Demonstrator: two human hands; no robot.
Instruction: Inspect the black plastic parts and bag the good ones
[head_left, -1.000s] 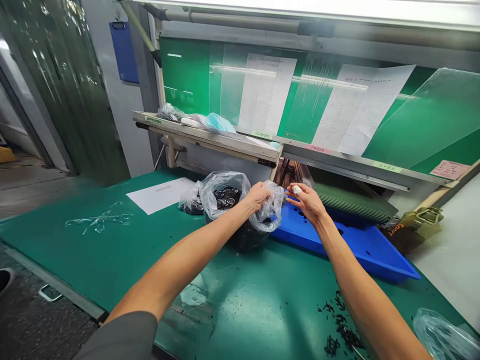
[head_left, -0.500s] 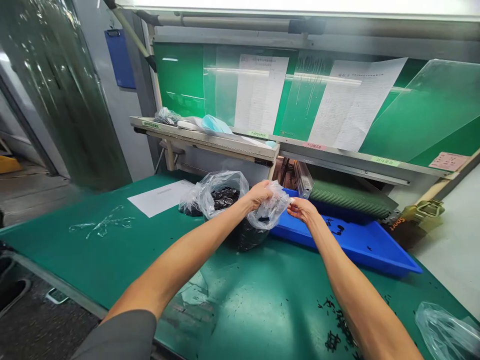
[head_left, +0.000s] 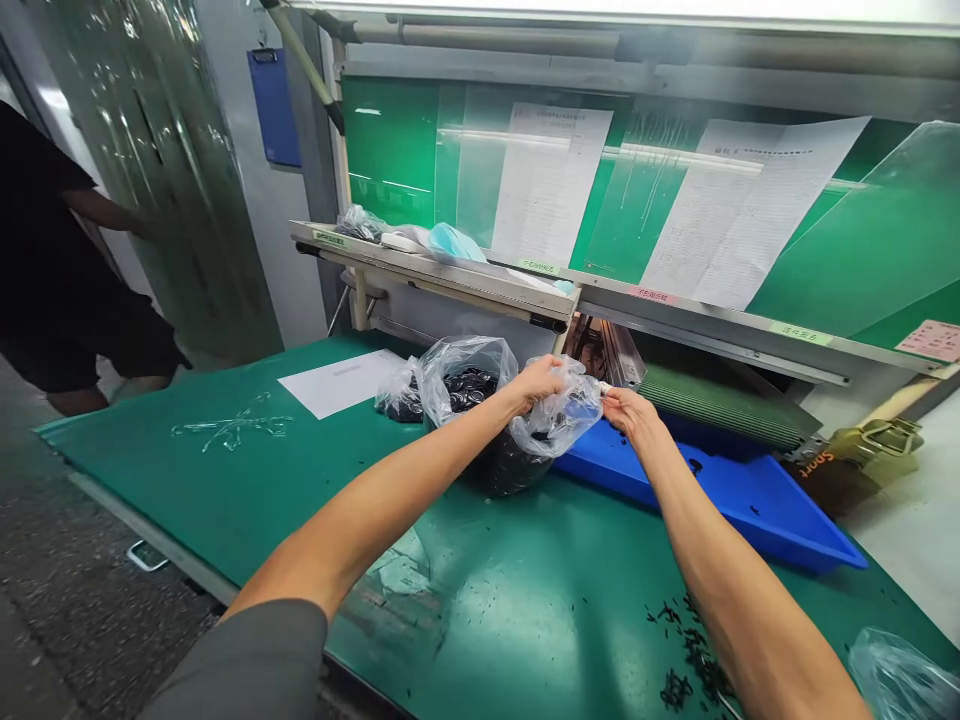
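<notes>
A clear plastic bag (head_left: 517,468) filled with small black parts stands on the green table. My left hand (head_left: 538,383) is closed on the gathered top of this bag. At the right side of the bag's mouth, my right hand (head_left: 626,408) pinches the plastic edge. Just left of it sits another open clear bag (head_left: 465,385), its rim spread and black ring-like parts showing inside. A smaller clear bag (head_left: 400,392) with black contents lies further left.
Behind my right hand lies a blue tray (head_left: 750,510) with a few black bits, below a green ribbed conveyor (head_left: 712,395). Loose black pieces (head_left: 686,650) are scattered at front right. White paper (head_left: 341,383) and plastic strips (head_left: 232,425) lie left. A person (head_left: 67,250) is beyond the table.
The camera view has shifted, so the scene sits further right. Both hands keep their hold on the bag's mouth. A person in dark clothes has come into view at the far left.
</notes>
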